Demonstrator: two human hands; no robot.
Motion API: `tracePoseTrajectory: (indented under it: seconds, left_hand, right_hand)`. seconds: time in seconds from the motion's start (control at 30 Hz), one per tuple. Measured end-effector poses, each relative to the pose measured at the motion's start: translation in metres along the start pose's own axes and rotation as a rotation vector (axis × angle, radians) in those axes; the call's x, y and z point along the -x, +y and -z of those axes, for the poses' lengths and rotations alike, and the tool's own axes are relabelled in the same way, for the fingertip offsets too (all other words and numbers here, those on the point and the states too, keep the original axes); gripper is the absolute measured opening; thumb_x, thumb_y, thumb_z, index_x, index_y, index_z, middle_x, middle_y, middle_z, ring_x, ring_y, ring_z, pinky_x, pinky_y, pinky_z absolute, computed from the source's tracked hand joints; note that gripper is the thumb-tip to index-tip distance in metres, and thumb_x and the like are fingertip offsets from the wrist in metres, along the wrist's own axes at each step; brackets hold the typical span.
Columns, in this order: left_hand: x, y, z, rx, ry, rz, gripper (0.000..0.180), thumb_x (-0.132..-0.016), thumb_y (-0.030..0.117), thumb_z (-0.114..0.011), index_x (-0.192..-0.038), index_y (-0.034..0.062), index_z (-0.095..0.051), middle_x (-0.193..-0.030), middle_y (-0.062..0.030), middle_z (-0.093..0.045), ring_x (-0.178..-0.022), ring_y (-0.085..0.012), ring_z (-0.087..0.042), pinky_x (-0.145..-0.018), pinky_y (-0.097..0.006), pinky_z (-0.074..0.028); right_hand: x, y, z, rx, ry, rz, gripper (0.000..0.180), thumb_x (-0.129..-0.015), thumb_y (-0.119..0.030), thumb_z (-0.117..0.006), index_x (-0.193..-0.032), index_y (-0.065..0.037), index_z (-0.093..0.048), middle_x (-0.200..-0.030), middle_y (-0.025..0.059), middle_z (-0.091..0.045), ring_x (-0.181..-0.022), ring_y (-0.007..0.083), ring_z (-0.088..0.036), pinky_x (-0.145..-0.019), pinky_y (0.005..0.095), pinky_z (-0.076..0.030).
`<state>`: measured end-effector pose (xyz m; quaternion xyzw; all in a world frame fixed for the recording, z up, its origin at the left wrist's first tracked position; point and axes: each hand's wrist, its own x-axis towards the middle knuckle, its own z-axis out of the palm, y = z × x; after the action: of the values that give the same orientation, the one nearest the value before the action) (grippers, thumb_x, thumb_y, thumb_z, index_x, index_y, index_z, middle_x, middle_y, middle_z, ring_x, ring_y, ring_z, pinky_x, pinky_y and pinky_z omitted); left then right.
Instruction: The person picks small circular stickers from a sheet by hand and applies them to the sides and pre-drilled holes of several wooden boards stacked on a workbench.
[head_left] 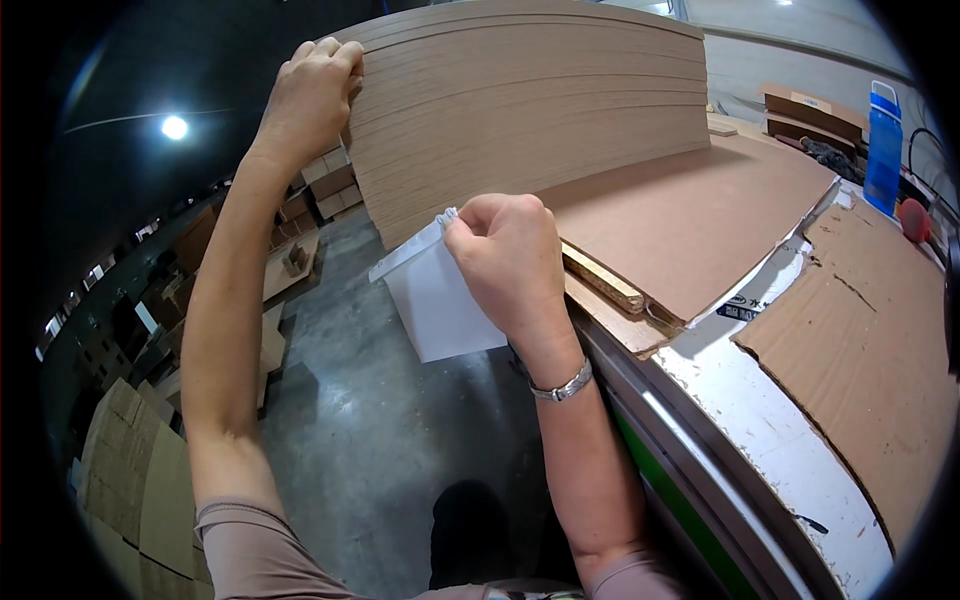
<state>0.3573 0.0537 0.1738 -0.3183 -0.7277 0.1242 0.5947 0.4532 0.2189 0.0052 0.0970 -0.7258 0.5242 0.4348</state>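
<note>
A tall stack of light-brown wood-grain boards [530,100] rises at the far end of the worktable. My left hand [315,95] is raised to its upper left corner, the fingers bent over the edge and gripping it. Lower down, in front of the stack, my right hand [505,250] is closed in a pinch. From it hangs a white sheet [440,310], its top strip folded or bunched at the fingers; whether it is paper or plastic I cannot tell. The right hand hides part of the sheet. A metal watch or bracelet [565,385] is round my right wrist.
Brown board [700,220] covers the table beside the stack, with a wood strip [600,275] along its edge. On the right lie a worn cardboard sheet [860,350], a blue bottle [884,150] and a red round object [913,220]. Boards [140,470] are piled on the left floor.
</note>
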Motion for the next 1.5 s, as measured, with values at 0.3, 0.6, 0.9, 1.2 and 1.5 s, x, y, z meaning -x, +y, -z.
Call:
tracePoseTrajectory:
  seconds: [0.3, 0.6, 0.9, 1.2, 1.5]
  left_hand:
    - [-0.001, -0.002, -0.004, -0.098, -0.031, -0.032, 0.007, -0.088, 0.007, -0.061, -0.093, 0.0043, -0.057, -0.095, -0.0117, -0.061, -0.099, -0.0316, -0.057, -0.088, -0.043, -0.046]
    - [-0.007, 0.0, -0.003, -0.086, 0.027, 0.031, 0.008, -0.081, 0.004, -0.067, -0.083, 0.0023, -0.059, -0.09, -0.0139, -0.064, -0.096, -0.0338, -0.06, -0.085, -0.044, -0.047]
    - [0.001, -0.004, 0.003, 0.255, 0.05, 0.253, 0.012, -0.081, 0.006, -0.071, -0.085, -0.0015, -0.063, -0.077, -0.0128, -0.064, -0.069, -0.0215, -0.061, -0.067, -0.034, -0.048]
    - [0.05, 0.068, 0.045, 1.044, -0.399, 0.216, 0.01, -0.083, 0.003, -0.07, -0.088, -0.0048, -0.066, -0.083, -0.0048, -0.063, -0.072, -0.011, -0.059, -0.071, -0.026, -0.051]
    - [0.064, 0.082, 0.042, 1.018, -0.383, 0.164, 0.011, -0.077, 0.002, -0.073, -0.086, -0.0032, -0.068, -0.082, -0.0037, -0.061, -0.076, -0.0109, -0.058, -0.071, -0.026, -0.048]
  right_hand:
    - [0.001, -0.004, 0.001, -0.006, -0.007, -0.025, 0.019, -0.08, -0.015, -0.064, -0.07, 0.0, -0.071, -0.066, 0.0223, -0.063, -0.064, 0.0374, -0.066, -0.063, 0.0435, -0.053]
    - [0.001, -0.003, 0.002, 0.0, -0.003, -0.018, 0.018, -0.079, -0.015, -0.064, -0.07, -0.001, -0.071, -0.067, 0.0224, -0.064, -0.065, 0.0382, -0.066, -0.065, 0.0439, -0.054]
    - [0.001, -0.003, 0.0, -0.015, 0.003, -0.008, 0.018, -0.08, -0.014, -0.063, -0.07, -0.001, -0.071, -0.065, 0.0218, -0.063, -0.064, 0.0374, -0.066, -0.063, 0.0435, -0.054]
    - [0.0, 0.001, 0.003, -0.12, 0.003, -0.031, 0.019, -0.085, -0.016, -0.067, -0.076, -0.001, -0.072, -0.067, 0.0206, -0.065, -0.064, 0.0357, -0.067, -0.063, 0.0424, -0.053]
    - [0.0, -0.003, 0.003, -0.17, -0.02, -0.049, 0.019, -0.084, -0.016, -0.066, -0.079, 0.001, -0.073, -0.067, 0.0198, -0.065, -0.063, 0.034, -0.067, -0.063, 0.0417, -0.052]
